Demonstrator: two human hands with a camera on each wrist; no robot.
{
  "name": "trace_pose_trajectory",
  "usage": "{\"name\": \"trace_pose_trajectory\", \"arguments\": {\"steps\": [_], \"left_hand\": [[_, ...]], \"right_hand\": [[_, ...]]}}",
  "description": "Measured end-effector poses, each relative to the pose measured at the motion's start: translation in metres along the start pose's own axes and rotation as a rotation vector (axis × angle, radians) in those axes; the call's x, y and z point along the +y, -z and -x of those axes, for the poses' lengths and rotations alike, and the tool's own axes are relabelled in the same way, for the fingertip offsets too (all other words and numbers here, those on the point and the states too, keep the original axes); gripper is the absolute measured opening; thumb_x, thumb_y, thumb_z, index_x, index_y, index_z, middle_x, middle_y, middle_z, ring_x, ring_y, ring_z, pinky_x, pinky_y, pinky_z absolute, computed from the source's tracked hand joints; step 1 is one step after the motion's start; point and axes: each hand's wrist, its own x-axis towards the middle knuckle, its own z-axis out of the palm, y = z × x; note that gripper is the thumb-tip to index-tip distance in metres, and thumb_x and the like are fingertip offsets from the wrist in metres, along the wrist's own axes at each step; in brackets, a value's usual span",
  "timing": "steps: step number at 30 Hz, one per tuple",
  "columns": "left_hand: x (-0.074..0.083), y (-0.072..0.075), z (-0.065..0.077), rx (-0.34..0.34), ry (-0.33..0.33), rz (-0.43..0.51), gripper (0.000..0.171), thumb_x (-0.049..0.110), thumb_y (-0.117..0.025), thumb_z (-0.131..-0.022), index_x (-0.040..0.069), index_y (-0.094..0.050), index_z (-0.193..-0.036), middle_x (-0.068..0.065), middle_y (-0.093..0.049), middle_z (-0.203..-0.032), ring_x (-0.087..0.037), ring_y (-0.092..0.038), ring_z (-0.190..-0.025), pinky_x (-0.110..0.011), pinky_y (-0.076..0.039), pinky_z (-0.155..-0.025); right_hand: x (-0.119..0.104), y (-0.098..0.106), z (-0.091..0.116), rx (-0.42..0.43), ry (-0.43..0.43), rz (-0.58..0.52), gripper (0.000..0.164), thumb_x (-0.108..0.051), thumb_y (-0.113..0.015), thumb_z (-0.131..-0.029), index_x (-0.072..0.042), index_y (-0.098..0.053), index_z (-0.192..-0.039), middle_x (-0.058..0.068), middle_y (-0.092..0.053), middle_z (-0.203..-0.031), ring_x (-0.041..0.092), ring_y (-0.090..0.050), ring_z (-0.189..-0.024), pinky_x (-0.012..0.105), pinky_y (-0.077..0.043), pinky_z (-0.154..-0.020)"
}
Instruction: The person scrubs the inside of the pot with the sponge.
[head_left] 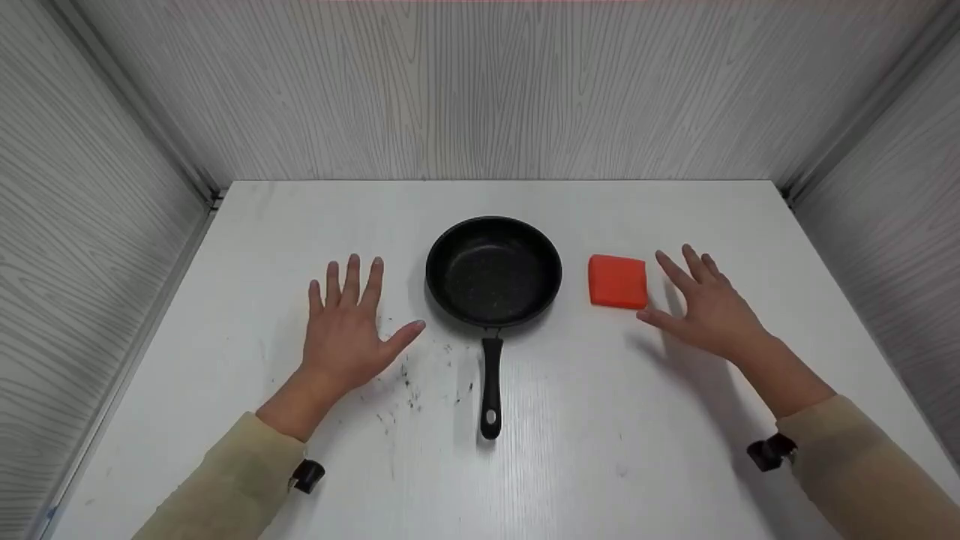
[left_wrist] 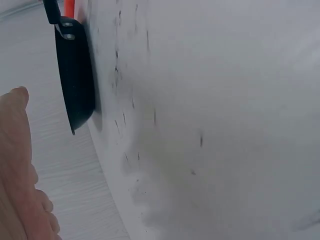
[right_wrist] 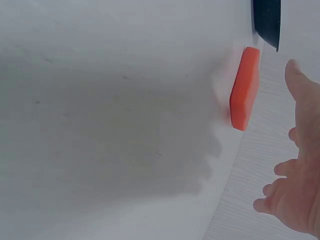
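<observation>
A black frying pan [head_left: 493, 271] stands on the white table, its handle [head_left: 491, 386] pointing toward the person. Just right of it lies a flat orange-red square block [head_left: 617, 281], which looks like a folded cloth or sponge. My left hand [head_left: 343, 337] is held palm down over the table left of the pan, fingers straight and spread, holding nothing. Beyond the block's right side my right hand [head_left: 705, 307] hovers with spread fingers, its thumb overlapping the block's corner in the head view. In the right wrist view the block [right_wrist: 245, 90] sits apart from the hand.
Dark scuff marks [head_left: 409, 382] speckle the white table [head_left: 555, 480] between the left hand and the pan handle. Grey wood-grain panels enclose it: a back wall [head_left: 487, 90], a left wall [head_left: 82, 225] and a right wall [head_left: 892, 195].
</observation>
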Motion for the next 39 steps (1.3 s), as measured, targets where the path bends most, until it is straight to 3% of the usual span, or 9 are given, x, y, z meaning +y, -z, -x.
{"name": "trace_pose_trajectory", "arguments": {"steps": [8, 14, 18, 21, 29, 39], "left_hand": [[0.037, -0.001, 0.004, 0.008, -0.050, 0.213, 0.105, 0.074, -0.055, -0.098, 0.007, -0.016, -0.169, -0.026, -0.015, -0.173, -0.045, -0.013, -0.160, -0.060, -0.015, -0.130], [0.059, -0.008, 0.015, 0.001, -0.076, 0.428, 0.096, 0.064, -0.060, -0.101, 0.009, -0.021, -0.169, -0.021, -0.024, -0.172, -0.039, -0.031, -0.156, -0.059, -0.045, -0.115], [0.070, -0.012, 0.021, -0.048, -0.062, 0.581, 0.091, 0.062, -0.058, -0.104, 0.009, -0.023, -0.169, -0.014, -0.028, -0.172, -0.032, -0.035, -0.155, -0.054, -0.043, -0.118], [0.078, -0.013, 0.025, -0.085, -0.028, 0.706, 0.087, 0.060, -0.059, -0.105, 0.011, -0.025, -0.169, -0.011, -0.031, -0.170, -0.028, -0.036, -0.154, -0.049, -0.035, -0.125], [0.089, -0.020, 0.027, -0.205, 0.125, 1.105, 0.081, 0.054, -0.058, -0.107, 0.009, -0.028, -0.167, -0.015, -0.039, -0.166, -0.029, -0.043, -0.151, -0.046, -0.039, -0.123], [0.097, -0.026, 0.024, -0.303, 0.303, 1.429, 0.071, 0.042, -0.061, -0.109, 0.002, -0.036, -0.162, -0.024, -0.050, -0.156, -0.036, -0.053, -0.143, -0.044, -0.045, -0.118]], "right_hand": [[-0.004, 0.005, -0.021, -0.044, 0.020, -0.031, 0.100, -0.072, -0.066, -0.094, -0.028, -0.019, -0.171, 0.020, -0.013, -0.175, 0.052, -0.019, -0.156, 0.076, -0.040, -0.109], [-0.009, 0.004, -0.035, -0.045, 0.058, -0.054, 0.097, -0.062, -0.073, -0.095, -0.027, -0.023, -0.170, 0.020, -0.017, -0.174, 0.050, -0.029, -0.154, 0.071, -0.041, -0.113], [-0.011, 0.001, -0.041, -0.049, 0.074, -0.064, 0.095, -0.057, -0.076, -0.095, -0.025, -0.027, -0.170, 0.018, -0.019, -0.174, 0.048, -0.030, -0.154, 0.069, -0.041, -0.114], [-0.012, -0.001, -0.045, -0.056, 0.092, -0.082, 0.094, -0.055, -0.078, -0.094, -0.024, -0.030, -0.169, 0.017, -0.021, -0.174, 0.048, -0.030, -0.154, 0.069, -0.039, -0.116], [-0.008, -0.011, -0.060, -0.066, 0.119, -0.170, 0.090, -0.045, -0.085, -0.091, -0.023, -0.039, -0.165, 0.014, -0.030, -0.171, 0.045, -0.031, -0.154, 0.067, -0.040, -0.116], [-0.006, -0.019, -0.072, -0.091, 0.096, -0.268, 0.085, -0.036, -0.086, -0.091, -0.021, -0.044, -0.163, 0.011, -0.035, -0.168, 0.040, -0.034, -0.151, 0.062, -0.049, -0.111]]}}
